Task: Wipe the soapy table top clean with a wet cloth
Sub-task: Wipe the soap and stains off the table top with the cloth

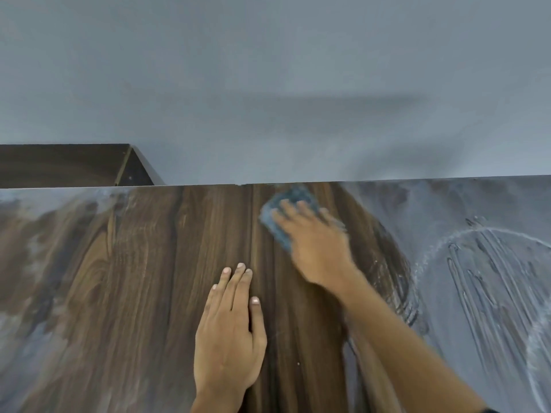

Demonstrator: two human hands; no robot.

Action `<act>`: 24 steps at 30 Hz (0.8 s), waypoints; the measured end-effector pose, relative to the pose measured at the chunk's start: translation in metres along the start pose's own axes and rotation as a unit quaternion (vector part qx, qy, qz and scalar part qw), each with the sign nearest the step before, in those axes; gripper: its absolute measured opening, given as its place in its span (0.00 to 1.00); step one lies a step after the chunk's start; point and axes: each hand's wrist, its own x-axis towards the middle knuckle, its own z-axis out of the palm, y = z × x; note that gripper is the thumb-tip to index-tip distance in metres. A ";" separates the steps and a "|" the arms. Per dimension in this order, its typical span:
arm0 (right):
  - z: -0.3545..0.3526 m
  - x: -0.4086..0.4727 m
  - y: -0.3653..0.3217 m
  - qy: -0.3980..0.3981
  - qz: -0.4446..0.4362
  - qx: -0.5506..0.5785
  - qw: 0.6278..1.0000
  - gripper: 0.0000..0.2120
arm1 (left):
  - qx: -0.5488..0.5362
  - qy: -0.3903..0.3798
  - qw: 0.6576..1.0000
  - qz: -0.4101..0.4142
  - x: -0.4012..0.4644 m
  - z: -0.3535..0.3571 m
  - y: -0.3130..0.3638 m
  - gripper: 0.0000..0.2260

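A dark wood-grain table top [143, 278] fills the lower half of the view. Its middle band shows bare wood. Whitish soap film [483, 269] with finger-like streaks covers the right part, and a thinner haze lies at the far left. A blue cloth [286, 210] sits near the table's far edge, blurred. My right hand [316, 248] lies on top of it with fingers spread flat, pressing it down. My left hand [229, 329] rests flat on the bare wood nearer to me, fingers straight and together, holding nothing.
A plain grey wall [268, 84] rises right behind the table's far edge. At the left, behind that edge, the top of another dark wooden piece of furniture [65, 165] shows.
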 end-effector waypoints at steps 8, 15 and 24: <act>-0.004 0.045 0.007 -0.035 0.125 0.003 0.991 0.29 | -0.007 0.002 1.000 -0.001 -0.002 0.000 -0.002 0.22; -0.001 0.014 -0.021 -0.030 -0.029 0.013 0.999 0.31 | 0.001 0.001 1.000 -0.005 0.001 -0.001 0.000 0.23; -0.003 0.050 0.040 -0.059 0.144 0.025 0.988 0.27 | -0.002 0.014 1.000 0.002 -0.001 0.002 -0.003 0.22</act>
